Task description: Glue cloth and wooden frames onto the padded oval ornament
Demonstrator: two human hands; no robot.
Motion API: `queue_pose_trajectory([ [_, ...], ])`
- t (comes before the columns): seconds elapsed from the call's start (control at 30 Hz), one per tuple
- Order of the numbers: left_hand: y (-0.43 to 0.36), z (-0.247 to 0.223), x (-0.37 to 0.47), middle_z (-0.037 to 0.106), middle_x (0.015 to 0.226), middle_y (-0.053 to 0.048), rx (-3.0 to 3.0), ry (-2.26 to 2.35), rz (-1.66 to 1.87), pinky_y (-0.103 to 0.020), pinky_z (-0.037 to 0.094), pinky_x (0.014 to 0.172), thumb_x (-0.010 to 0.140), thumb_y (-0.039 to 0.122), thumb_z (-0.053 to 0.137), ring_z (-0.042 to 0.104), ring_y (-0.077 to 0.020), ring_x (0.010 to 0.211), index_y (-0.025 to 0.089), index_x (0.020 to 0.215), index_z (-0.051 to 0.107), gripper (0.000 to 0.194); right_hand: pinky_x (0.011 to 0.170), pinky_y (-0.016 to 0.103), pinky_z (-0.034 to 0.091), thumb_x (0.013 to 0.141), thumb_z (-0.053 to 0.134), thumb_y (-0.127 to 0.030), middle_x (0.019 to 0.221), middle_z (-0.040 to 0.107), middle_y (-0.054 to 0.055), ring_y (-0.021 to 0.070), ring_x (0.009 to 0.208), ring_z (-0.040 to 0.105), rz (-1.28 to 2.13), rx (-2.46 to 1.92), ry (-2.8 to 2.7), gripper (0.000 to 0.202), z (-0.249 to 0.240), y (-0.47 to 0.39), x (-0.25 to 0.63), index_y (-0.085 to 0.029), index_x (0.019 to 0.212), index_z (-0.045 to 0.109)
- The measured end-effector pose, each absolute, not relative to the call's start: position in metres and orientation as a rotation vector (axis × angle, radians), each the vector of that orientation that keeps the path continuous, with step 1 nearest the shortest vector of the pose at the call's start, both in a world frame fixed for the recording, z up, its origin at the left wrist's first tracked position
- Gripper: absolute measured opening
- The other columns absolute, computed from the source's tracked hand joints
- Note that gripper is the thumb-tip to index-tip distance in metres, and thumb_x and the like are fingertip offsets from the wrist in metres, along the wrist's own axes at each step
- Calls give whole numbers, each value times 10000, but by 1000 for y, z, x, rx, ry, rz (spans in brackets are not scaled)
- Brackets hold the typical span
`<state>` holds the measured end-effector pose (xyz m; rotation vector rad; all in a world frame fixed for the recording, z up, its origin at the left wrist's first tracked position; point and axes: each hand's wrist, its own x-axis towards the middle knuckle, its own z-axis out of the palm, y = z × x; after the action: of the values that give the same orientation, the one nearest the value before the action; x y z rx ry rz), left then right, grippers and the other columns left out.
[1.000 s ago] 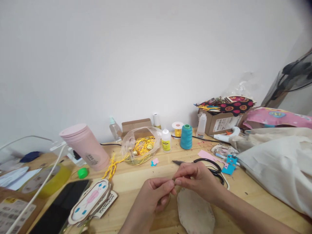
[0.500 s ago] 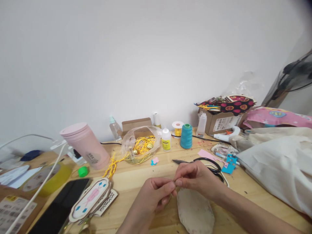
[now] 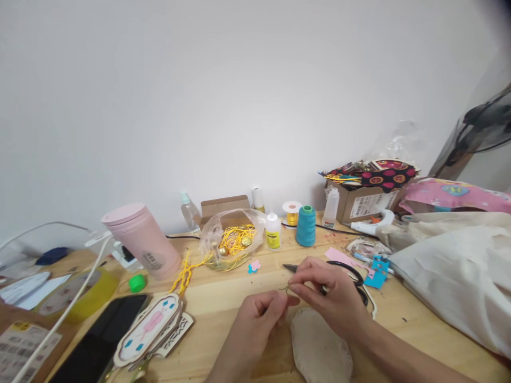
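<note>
My left hand (image 3: 261, 319) is closed in a pinch near the front middle of the table; what lies between its fingers is too small to name. Close on its right, my right hand (image 3: 329, 292) pinches a thin cord (image 3: 286, 288) between thumb and forefinger. The cord runs toward the left fingertips. Below the right hand lies a pale, roundish flat piece (image 3: 319, 348). Black-handled scissors (image 3: 290, 267) rest behind the right hand, partly hidden by it. A small pink and blue flower cutout (image 3: 254, 266) is on the table beyond both hands.
A plastic bag of yellow cord (image 3: 237, 239), a glue bottle (image 3: 273, 232) and a teal thread cone (image 3: 305, 226) stand behind. Left are a pink tumbler (image 3: 143, 242), phone (image 3: 98, 335) and decorated tags (image 3: 149, 324). White cloth (image 3: 459, 271) covers the right.
My hands have moved slightly apart at the fingertips, and a bit of thin cord now shows between them. The view has shifted slightly.
</note>
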<state>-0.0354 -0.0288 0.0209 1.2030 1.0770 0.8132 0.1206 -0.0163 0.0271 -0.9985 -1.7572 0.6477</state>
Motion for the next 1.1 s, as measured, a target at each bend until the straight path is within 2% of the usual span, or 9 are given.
queue_pose_trajectory([
  [0.13,-32,14,-33,429,564,32,804,868,892,-207,210,480,693,404,610,339,-72,534,128,630,600,283,566,240,403,777,548,-155,655,569,22,128,620,517,363,-832,-1907,126,24,-21,119,-183,726,660],
  [0.23,-33,13,-33,430,573,33,596,737,882,-182,211,462,682,329,649,343,-53,526,117,696,627,214,552,246,394,806,509,-155,655,570,28,130,613,506,222,-791,-1968,155,22,-22,118,-188,765,655],
  [0.43,-32,15,-36,430,565,44,459,736,896,-146,180,414,673,234,672,341,-24,494,125,673,633,116,540,251,365,820,480,-144,659,583,29,131,598,479,97,-743,-2028,168,23,-25,116,-183,748,627],
  [0.63,-28,17,-38,380,534,59,595,818,907,-147,128,388,692,262,651,259,-23,463,122,683,639,141,537,249,353,840,456,-161,662,598,21,128,587,469,29,-725,-2119,183,24,-27,117,-191,741,607],
  [0.8,-26,18,-37,398,564,53,713,910,903,-169,117,407,700,300,631,255,-40,484,132,735,635,171,547,252,352,808,477,-104,674,603,17,130,593,462,-29,-700,-2159,151,21,-30,115,-187,773,599],
  [0.9,-27,21,-38,393,533,54,807,974,875,-182,128,425,695,335,622,266,-52,490,130,659,614,208,540,252,352,805,480,-103,667,602,15,130,583,460,0,-687,-2181,150,22,-30,113,-188,763,596],
  [1.07,-27,26,-43,449,524,44,957,1188,862,-199,138,442,638,415,635,288,-65,482,138,577,604,286,680,282,420,761,519,-141,849,612,52,168,791,542,279,-855,-2167,185,35,-12,140,-200,925,580],
  [1.1,-27,27,-43,475,539,37,974,1228,859,-200,139,442,619,426,644,288,-64,479,137,564,606,297,718,295,421,748,523,-132,864,614,51,172,814,549,315,-941,-2175,178,39,-7,151,-199,900,585],
])
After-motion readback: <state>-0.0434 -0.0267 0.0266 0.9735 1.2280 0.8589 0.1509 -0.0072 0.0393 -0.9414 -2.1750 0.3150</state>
